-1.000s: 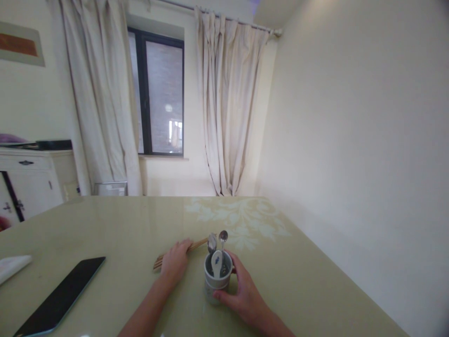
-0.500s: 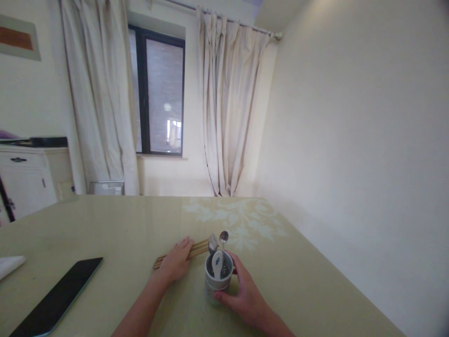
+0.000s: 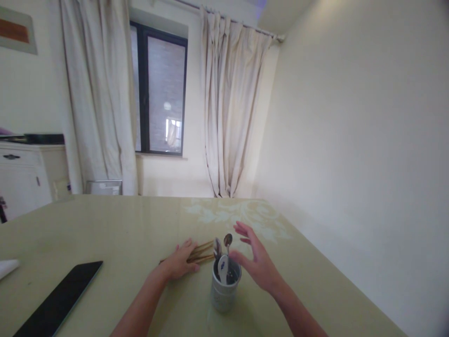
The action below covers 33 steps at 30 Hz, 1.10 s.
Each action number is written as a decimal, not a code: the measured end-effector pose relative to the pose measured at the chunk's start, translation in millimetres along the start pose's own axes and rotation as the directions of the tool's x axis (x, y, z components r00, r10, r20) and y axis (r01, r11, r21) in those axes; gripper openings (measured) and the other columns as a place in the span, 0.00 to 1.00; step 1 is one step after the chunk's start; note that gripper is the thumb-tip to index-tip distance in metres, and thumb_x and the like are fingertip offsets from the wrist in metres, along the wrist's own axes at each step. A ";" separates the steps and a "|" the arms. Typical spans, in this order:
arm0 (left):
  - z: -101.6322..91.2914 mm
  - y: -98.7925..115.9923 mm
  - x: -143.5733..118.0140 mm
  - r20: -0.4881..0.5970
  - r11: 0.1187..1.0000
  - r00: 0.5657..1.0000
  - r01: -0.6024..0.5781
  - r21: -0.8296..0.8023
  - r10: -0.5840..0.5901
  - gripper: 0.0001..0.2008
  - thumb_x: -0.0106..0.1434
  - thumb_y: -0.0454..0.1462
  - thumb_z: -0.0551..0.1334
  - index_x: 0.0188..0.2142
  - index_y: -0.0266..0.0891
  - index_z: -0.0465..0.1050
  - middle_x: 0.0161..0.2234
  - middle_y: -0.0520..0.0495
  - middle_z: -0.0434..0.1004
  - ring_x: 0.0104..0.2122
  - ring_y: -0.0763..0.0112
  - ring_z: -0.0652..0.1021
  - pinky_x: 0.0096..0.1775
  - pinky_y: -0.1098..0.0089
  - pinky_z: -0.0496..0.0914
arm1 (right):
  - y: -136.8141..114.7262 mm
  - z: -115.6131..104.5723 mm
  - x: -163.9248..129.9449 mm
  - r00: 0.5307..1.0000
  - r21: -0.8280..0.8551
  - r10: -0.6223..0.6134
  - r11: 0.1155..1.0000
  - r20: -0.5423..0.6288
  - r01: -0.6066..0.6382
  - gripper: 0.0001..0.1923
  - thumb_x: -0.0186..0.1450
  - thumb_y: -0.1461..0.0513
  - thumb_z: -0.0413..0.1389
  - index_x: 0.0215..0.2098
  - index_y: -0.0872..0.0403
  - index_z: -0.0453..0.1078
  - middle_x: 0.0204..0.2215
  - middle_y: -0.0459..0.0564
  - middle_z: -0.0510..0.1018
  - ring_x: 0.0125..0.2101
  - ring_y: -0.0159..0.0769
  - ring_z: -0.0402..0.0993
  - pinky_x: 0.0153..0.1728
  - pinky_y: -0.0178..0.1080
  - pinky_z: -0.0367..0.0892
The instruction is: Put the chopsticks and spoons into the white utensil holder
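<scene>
Now | chopsticks (image 3: 201,252) flat, tips far-right | left hand (image 3: 179,264) on them

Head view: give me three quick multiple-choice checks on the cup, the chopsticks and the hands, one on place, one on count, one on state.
1. Where do the chopsticks lie?
A. On the table left of the cup, under the left hand
B. Inside the cup
C. On the dark tablet

2. How many metal spoons stand out of the cup?
A. None
B. Two
C. Five

3. What is the right hand doing?
A. Gripping the cup tightly
B. Open, fingers spread, beside the cup top without holding it
C. Resting flat on the tablet

Answers:
1. A: the sticks lie flat on the table with the left hand over them.
2. B: two metal spoons rise above the rim, beside one white spoon with a blue mark.
3. B: the fingers are spread and nothing is in them.
</scene>
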<state>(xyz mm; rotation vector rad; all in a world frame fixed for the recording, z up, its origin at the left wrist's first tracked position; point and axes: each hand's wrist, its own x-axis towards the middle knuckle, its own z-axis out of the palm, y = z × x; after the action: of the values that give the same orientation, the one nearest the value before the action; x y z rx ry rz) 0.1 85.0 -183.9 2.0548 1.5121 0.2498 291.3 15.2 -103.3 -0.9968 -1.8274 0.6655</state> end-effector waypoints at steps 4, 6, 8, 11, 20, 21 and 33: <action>-8.4 3.0 -5.4 0.040 1.000 0.999 -0.006 -0.002 0.006 0.49 0.53 0.43 0.69 0.73 0.38 0.57 0.76 0.36 0.49 0.75 0.46 0.48 0.73 0.48 0.42 | -38.1 -4.3 46.7 0.978 -0.287 -0.006 0.956 0.207 0.067 0.31 0.64 0.48 0.67 0.61 0.52 0.72 0.59 0.58 0.77 0.59 0.49 0.72 0.62 0.50 0.64; -14.2 2.3 -9.3 0.045 0.999 0.999 -0.029 -0.019 0.029 0.46 0.51 0.41 0.69 0.71 0.40 0.62 0.74 0.39 0.55 0.74 0.46 0.54 0.72 0.51 0.47 | -46.5 -1.9 59.7 0.958 -0.348 0.052 0.936 0.282 0.051 0.28 0.62 0.51 0.69 0.57 0.52 0.75 0.54 0.56 0.80 0.53 0.48 0.77 0.55 0.46 0.68; -19.3 1.6 -12.4 0.022 0.996 0.996 -0.081 -0.023 0.081 0.38 0.53 0.38 0.66 0.65 0.41 0.71 0.70 0.42 0.66 0.69 0.49 0.64 0.70 0.55 0.55 | -47.0 1.9 65.5 0.945 -0.384 0.101 0.923 0.312 0.029 0.23 0.61 0.53 0.70 0.52 0.52 0.78 0.48 0.53 0.83 0.45 0.45 0.80 0.46 0.42 0.71; -21.9 2.5 -12.7 -0.064 0.988 0.987 -0.147 0.051 0.150 0.25 0.55 0.35 0.61 0.54 0.43 0.80 0.55 0.44 0.81 0.56 0.54 0.76 0.59 0.60 0.67 | -41.6 6.1 67.5 0.931 -0.374 0.119 0.927 0.344 0.020 0.11 0.62 0.58 0.69 0.41 0.52 0.81 0.38 0.49 0.85 0.39 0.41 0.80 0.39 0.37 0.69; -0.1 10.1 0.7 -0.185 0.978 0.961 -0.203 0.039 0.207 0.18 0.66 0.36 0.59 0.51 0.50 0.83 0.56 0.49 0.81 0.56 0.61 0.77 0.59 0.65 0.67 | -35.0 6.1 70.5 0.912 -0.262 0.126 0.965 0.390 -0.021 0.09 0.61 0.60 0.69 0.39 0.53 0.81 0.35 0.47 0.86 0.36 0.37 0.81 0.37 0.35 0.68; 2.3 10.7 1.7 -0.183 0.972 0.955 -0.233 0.027 0.234 0.18 0.68 0.37 0.58 0.51 0.51 0.83 0.57 0.49 0.80 0.57 0.61 0.76 0.59 0.65 0.67 | -34.3 6.5 70.3 0.908 -0.274 0.131 0.961 0.397 -0.019 0.11 0.60 0.59 0.70 0.40 0.53 0.81 0.36 0.48 0.86 0.37 0.38 0.81 0.37 0.35 0.67; 20.2 -2.0 2.3 -0.195 0.956 0.971 -0.075 0.285 0.135 0.31 0.76 0.48 0.46 0.73 0.39 0.56 0.74 0.43 0.56 0.73 0.59 0.59 0.72 0.51 0.54 | -53.7 -14.3 68.0 0.941 -0.381 0.095 0.924 0.325 0.038 0.09 0.65 0.68 0.59 0.29 0.53 0.79 0.26 0.44 0.81 0.30 0.33 0.75 0.33 0.34 0.62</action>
<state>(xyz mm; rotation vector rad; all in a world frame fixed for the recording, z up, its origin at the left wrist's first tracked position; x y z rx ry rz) 8.7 80.7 -202.0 2.3988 1.6426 0.3254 268.5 45.2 -24.1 -1.2220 -2.3125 0.5289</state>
